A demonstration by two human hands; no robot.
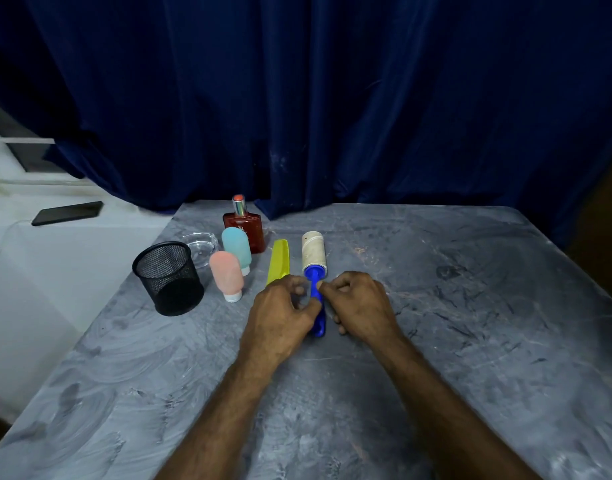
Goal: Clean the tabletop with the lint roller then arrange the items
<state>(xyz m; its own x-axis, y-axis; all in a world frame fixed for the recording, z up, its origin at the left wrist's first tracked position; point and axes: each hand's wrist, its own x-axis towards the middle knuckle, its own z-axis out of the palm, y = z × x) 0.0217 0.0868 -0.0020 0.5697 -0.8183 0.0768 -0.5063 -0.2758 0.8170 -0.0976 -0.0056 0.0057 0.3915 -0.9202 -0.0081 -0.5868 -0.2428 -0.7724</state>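
The lint roller lies flat on the grey marbled tabletop, its dirty white roll pointing away and its blue handle toward me. My left hand and my right hand sit on either side of the handle, fingertips touching it, fingers curled. A yellow-green comb lies just left of the roller, its near end under my left hand. Left of it stand a pink squeeze bottle, a light blue squeeze bottle, a red perfume bottle, a clear glass dish and a black mesh cup.
A dark blue curtain hangs behind the table's far edge. A black phone with a cable lies on a white surface to the left of the table.
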